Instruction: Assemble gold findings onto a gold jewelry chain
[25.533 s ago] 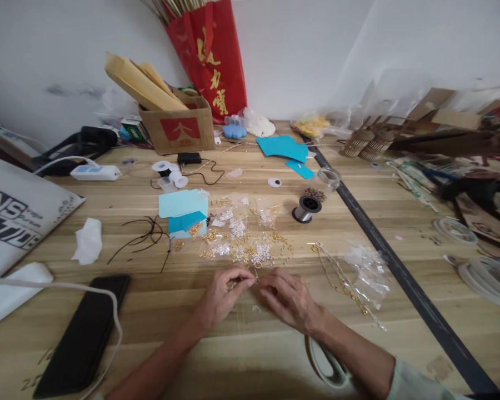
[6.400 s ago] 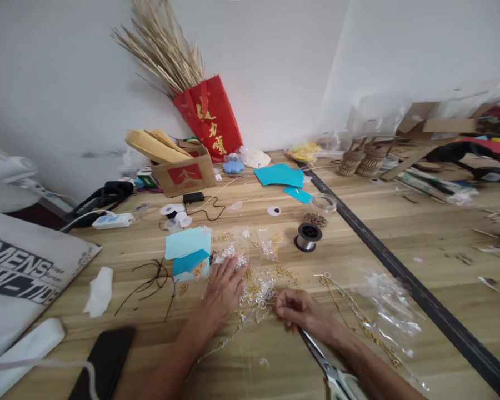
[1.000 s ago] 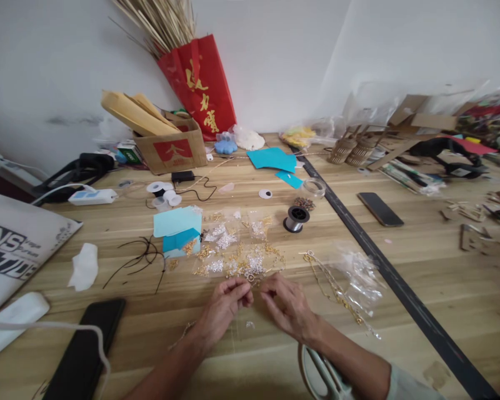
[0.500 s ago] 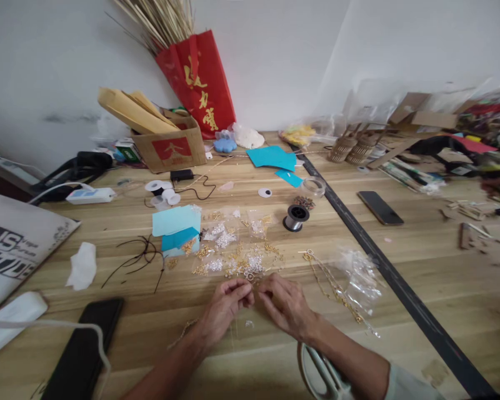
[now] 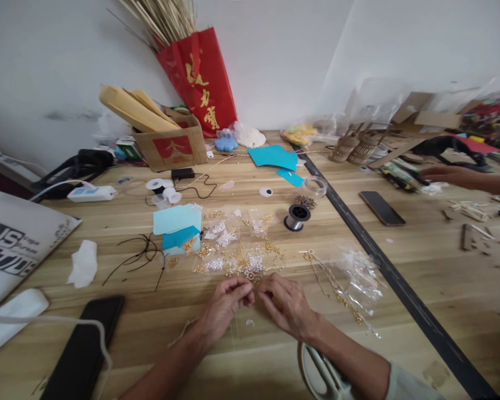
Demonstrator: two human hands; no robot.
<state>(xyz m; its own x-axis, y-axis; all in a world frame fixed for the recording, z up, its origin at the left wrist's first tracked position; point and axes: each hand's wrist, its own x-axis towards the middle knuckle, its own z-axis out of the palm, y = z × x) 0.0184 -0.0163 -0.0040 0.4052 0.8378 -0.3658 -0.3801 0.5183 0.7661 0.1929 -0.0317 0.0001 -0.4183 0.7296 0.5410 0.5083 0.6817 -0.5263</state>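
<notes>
My left hand is closed in a pinch, thumb against forefinger. Close beside it, my right hand is pinched too, fingertips almost meeting the left ones. Whatever lies between the fingers is too small to make out. A faint thin line runs down on the table below my left hand. Just beyond the fingertips lie loose silver beads and gold beads. Some small clear beads sit between my wrists. Scissors with pale handles lie partly under my right forearm.
A wire spool stands beyond the beads. Gold chains and clear plastic bags lie to the right, near a black strip. A phone lies past it. Another person's hand reaches in at the right over packaged items.
Another person's hand has come into view from the right edge, over the packets there. My own hands stay pinched in nearly the same place.
</notes>
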